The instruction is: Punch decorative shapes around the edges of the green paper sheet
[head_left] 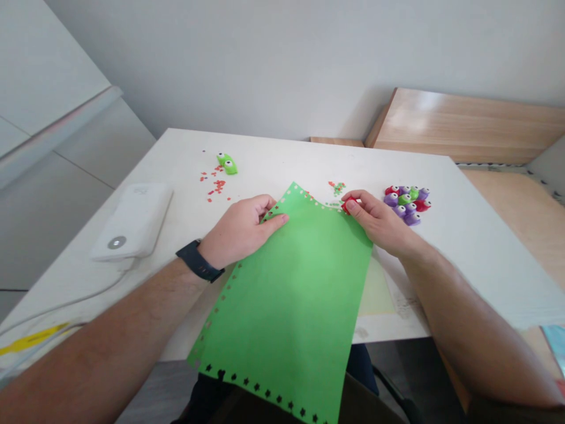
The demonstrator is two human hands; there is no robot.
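Observation:
A green paper sheet [304, 277] slants over the desk's front edge, with small punched holes along its left, bottom and top edges. The bottom holes look star-shaped. My left hand [251, 227] pinches its upper left edge, thumb on top. In my right hand [375, 218] is a small red craft punch [350, 205], set on the sheet's top edge near the right corner; the fingers hide most of it. Green and red paper bits [338, 188] lie just beyond that edge.
Right of my right hand stand several purple, red and green punches [406, 203] with eye shapes. Two green ones [227, 164] lie at the back left near red paper bits [217, 187]. A white box-like device [135, 221] with a cable stands left on the white desk [273, 159].

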